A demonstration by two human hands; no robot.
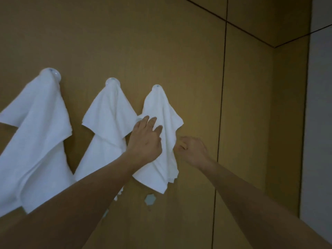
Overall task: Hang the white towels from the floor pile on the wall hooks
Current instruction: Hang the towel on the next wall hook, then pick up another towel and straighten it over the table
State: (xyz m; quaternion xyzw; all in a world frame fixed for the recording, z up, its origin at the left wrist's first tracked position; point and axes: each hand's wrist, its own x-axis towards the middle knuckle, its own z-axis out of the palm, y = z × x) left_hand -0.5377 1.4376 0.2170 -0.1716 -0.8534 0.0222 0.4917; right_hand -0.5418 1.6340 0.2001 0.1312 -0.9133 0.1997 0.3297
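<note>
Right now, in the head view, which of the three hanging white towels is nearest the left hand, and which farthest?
1. Right towel: the left hand rests on it.
2. Middle towel: just left of that hand.
3. Left towel: far left, farthest.

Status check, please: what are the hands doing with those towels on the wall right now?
Left hand flat on third towel, fingers straight. Right hand curled at its right edge; pinch unclear. Three towels hung on hooks. Nothing in the way.
</note>
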